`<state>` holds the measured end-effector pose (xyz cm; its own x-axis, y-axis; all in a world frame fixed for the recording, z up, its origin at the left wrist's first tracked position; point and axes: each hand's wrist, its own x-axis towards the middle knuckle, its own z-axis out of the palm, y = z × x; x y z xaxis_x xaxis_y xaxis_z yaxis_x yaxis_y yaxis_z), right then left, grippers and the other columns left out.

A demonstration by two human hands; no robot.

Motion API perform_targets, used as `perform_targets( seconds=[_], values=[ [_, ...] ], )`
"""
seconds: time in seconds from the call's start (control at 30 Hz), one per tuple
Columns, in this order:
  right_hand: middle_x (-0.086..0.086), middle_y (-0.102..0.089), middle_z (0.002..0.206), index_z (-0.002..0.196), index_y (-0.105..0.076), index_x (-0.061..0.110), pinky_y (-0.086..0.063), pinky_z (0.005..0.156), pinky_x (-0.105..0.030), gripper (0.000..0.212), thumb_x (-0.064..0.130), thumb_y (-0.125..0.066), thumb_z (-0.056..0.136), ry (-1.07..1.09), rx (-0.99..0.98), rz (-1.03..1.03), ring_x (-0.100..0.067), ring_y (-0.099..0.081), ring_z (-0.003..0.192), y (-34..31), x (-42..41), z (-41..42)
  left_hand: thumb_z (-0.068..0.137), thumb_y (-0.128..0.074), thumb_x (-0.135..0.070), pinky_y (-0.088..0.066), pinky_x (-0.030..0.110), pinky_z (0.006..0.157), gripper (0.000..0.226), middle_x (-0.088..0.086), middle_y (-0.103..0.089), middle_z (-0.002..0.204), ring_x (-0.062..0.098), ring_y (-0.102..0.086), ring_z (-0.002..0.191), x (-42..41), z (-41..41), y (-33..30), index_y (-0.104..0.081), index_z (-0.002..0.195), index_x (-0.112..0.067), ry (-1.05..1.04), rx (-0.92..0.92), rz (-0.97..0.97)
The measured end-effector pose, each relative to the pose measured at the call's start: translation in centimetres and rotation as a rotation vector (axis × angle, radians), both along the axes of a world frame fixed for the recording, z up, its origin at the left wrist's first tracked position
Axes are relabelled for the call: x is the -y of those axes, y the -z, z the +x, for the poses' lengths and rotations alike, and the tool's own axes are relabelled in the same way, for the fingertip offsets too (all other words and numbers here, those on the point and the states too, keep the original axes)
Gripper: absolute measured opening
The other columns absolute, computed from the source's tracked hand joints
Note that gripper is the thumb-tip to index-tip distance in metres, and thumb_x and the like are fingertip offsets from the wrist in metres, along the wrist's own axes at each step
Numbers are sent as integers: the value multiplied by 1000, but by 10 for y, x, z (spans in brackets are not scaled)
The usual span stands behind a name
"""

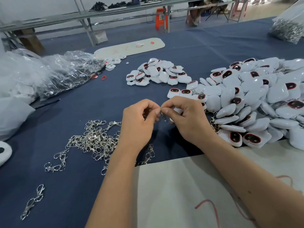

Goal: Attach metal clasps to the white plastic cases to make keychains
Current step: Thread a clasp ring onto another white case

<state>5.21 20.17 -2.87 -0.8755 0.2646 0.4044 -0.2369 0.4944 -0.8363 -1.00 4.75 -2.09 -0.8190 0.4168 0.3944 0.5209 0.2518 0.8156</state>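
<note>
My left hand (139, 122) and my right hand (185, 119) meet over the blue table, both pinching one small metal clasp (163, 115) that hangs between the fingertips. A white plastic case (176, 112) is tucked in my right hand's curled fingers, mostly hidden. A loose tangle of silver clasps (93, 142) lies to the left of my left wrist. A small heap of white cases (158, 73) sits further back in the middle. A large heap of cases (256, 102), some with clasps showing, spreads along the right.
Crumpled clear plastic bags (49, 74) fill the left side. A stray clasp (32, 201) lies near the front left. A white cloth (189, 191) covers the near edge under my right forearm. A bag of metal parts (287, 28) stands at the far right. A white tray (130, 46) lies at the back.
</note>
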Motion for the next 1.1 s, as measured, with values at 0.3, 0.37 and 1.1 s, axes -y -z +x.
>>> perform_targets(
  seconds=[0.3, 0.37, 1.1],
  values=[
    [0, -69, 81, 87, -76, 9, -49, 72, -37, 8, 5, -72, 92, 133, -201, 391, -16, -60, 75, -2, 0, 2, 98, -58, -5, -54, 34, 70, 24, -8, -65, 70, 13, -62, 68, -7, 3, 4, -63, 80, -21, -32, -67, -40],
    [-1, -68, 80, 87, -76, 9, -49, 71, -38, 9, 3, -72, 92, 144, -220, 393, -17, -60, 75, -3, 0, 2, 99, -57, -5, -50, 24, 66, 24, -8, -64, 69, 11, -61, 67, -7, 4, 3, -62, 81, -20, -40, -95, -36],
    [13, -65, 71, 84, -69, 19, -46, 57, -17, 22, 2, -66, 98, 54, -162, -163, -9, -60, 56, -5, 3, 4, 98, -59, -6, -57, 46, 74, 17, -4, -67, 75, 17, -66, 72, -16, 8, -4, -65, 87, -18, 8, -59, 91]
  ],
)
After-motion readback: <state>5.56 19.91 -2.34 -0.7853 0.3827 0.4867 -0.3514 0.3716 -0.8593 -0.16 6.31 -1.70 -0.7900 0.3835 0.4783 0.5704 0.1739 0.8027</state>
